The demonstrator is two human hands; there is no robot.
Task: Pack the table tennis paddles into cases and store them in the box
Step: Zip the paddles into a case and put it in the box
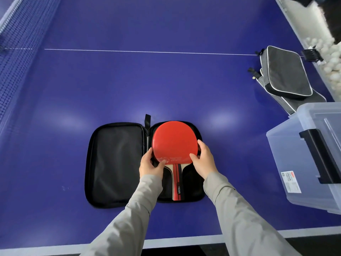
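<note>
Paddle (175, 143), red face up: lies in right half of open case (114, 163), near centre of worktop (129, 80). Left hand (150, 164) and right hand (203, 159) each pinch its blade edge. Risk: blade seated askew, so its rim may jam the case on closing. Box (287, 154): near right.

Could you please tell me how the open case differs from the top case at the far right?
The open case lies spread flat, black lining showing; the top case is closed. The open case holds a visible red paddle; the top case's contents are hidden. The open case rests on the table; the top case lies on another case. Both are dark.
</note>
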